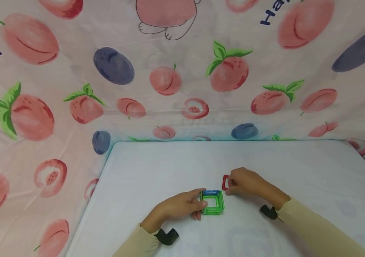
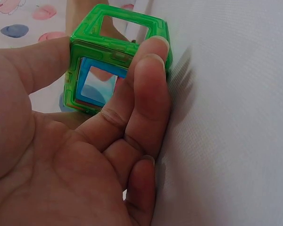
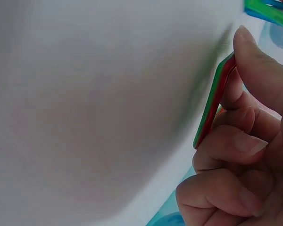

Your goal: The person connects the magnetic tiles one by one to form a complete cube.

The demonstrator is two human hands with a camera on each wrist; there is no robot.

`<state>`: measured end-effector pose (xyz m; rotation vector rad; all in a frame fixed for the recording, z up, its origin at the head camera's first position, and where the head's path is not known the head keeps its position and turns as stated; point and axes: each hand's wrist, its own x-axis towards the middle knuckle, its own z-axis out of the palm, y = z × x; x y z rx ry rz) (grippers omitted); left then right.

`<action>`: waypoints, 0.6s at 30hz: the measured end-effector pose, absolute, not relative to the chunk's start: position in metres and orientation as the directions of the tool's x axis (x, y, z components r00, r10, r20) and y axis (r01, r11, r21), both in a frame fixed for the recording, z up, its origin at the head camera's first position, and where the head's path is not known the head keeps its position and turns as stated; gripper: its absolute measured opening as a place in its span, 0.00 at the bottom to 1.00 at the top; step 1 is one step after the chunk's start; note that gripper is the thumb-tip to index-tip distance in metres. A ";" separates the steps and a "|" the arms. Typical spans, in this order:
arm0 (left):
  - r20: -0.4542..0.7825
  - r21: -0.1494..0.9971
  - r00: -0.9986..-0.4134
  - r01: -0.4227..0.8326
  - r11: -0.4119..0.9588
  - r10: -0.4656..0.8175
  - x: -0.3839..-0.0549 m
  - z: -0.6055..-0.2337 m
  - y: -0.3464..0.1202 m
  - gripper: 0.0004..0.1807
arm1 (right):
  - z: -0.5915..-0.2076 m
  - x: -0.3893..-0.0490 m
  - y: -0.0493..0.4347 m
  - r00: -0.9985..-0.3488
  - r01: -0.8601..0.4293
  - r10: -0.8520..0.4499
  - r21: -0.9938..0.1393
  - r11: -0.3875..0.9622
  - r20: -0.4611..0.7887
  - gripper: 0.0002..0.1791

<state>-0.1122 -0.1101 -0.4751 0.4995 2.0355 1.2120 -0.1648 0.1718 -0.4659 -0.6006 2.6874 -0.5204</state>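
My left hand (image 1: 182,206) grips the left side of a small box of square magnetic tiles (image 1: 213,212), green with one blue side at the back. In the left wrist view, the thumb lies along one edge of the box (image 2: 106,46) and two fingertips press against another face. To the right and slightly farther back, my right hand (image 1: 244,182) pinches a red magnetic tile (image 1: 223,182) between thumb and curled fingers. Seen edge-on in the right wrist view, the red tile (image 3: 217,99) has a green layer along one face. A small gap separates this tile from the box.
Both hands work over a white table (image 1: 156,164). A fruit-print cloth (image 1: 169,46) hangs behind it and along the left side. Black wrist mounts (image 1: 167,236) sit below both wrists, close to the tabletop.
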 end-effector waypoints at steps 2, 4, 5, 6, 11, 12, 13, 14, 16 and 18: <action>-0.376 0.870 -0.678 -0.025 0.492 0.632 -0.112 -0.475 -0.110 0.35 | -0.464 -0.162 0.174 -0.852 -0.349 -0.475 -0.439 0.828 -0.219 0.17; -0.378 0.869 -0.677 -0.025 0.494 0.631 -0.112 -0.475 -0.110 0.35 | -0.461 -0.159 0.176 -0.847 -0.367 -0.495 -0.459 0.809 -0.194 0.16; -0.381 0.868 -0.677 -0.027 0.496 0.630 -0.112 -0.475 -0.110 0.35 | -0.459 -0.158 0.177 -0.846 -0.372 -0.501 -0.470 0.800 -0.184 0.16; -0.382 0.869 -0.677 -0.030 0.494 0.629 -0.112 -0.474 -0.110 0.35 | -0.458 -0.157 0.178 -0.842 -0.382 -0.512 -0.480 0.790 -0.171 0.15; -0.380 0.875 -0.673 -0.039 0.482 0.635 -0.112 -0.473 -0.110 0.33 | -0.445 -0.152 0.177 -0.825 -0.412 -0.549 -0.521 0.747 -0.135 0.12; -0.377 0.878 -0.670 -0.039 0.477 0.639 -0.112 -0.474 -0.111 0.33 | -0.442 -0.151 0.176 -0.821 -0.414 -0.555 -0.531 0.740 -0.134 0.12; -0.373 0.881 -0.668 -0.037 0.471 0.644 -0.113 -0.474 -0.111 0.32 | -0.438 -0.149 0.174 -0.818 -0.412 -0.559 -0.541 0.733 -0.136 0.12; -0.367 0.886 -0.665 -0.036 0.463 0.650 -0.113 -0.474 -0.111 0.31 | -0.435 -0.148 0.172 -0.813 -0.413 -0.566 -0.549 0.727 -0.138 0.12; -0.360 0.895 -0.659 -0.042 0.445 0.661 -0.114 -0.475 -0.112 0.30 | -0.430 -0.144 0.168 -0.803 -0.413 -0.579 -0.565 0.714 -0.143 0.11; -0.356 0.900 -0.654 -0.048 0.433 0.667 -0.115 -0.476 -0.112 0.29 | -0.424 -0.139 0.163 -0.790 -0.422 -0.595 -0.575 0.701 -0.146 0.12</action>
